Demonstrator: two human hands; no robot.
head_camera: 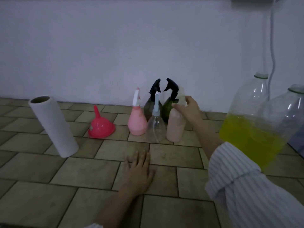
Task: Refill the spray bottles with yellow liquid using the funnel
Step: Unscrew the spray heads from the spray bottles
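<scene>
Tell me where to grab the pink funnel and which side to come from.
Take the pink funnel by its spout, coming from above. It sits mouth-down on the tiled floor, leaning slightly, with the narrow spout sticking up and free on all sides. The left hand, resting flat on the floor, is probably best placed for it.

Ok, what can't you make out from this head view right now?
- Beige bottle: sprayer top blurred, partly covered by the right hand gripping it.
- Two dark bottles: bodies hidden behind the front bottles.
- Second jug: cut by the right edge.
- Left hand lies flat on the tiles.
</scene>
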